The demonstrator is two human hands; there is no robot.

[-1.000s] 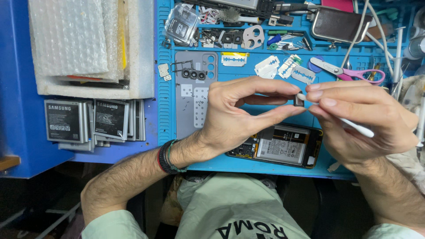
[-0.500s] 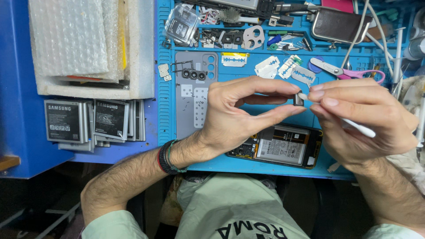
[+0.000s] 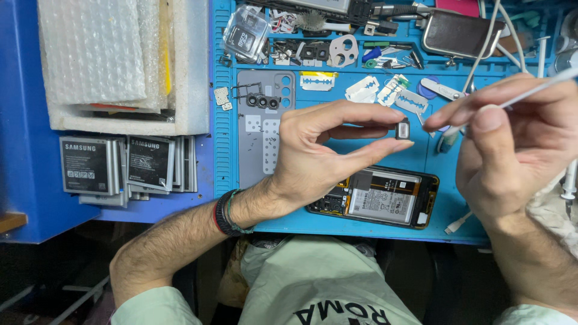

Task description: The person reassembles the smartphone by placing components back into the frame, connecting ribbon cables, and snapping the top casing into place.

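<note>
Left hand pinches a small camera module up for inspection—right hand, at three o'clock, grips a thin white tool.

The right hand is drawing back from the small part, opening a gap where its fingertips were meeting the left hand. Its white tool is swinging up toward the right.
</note>
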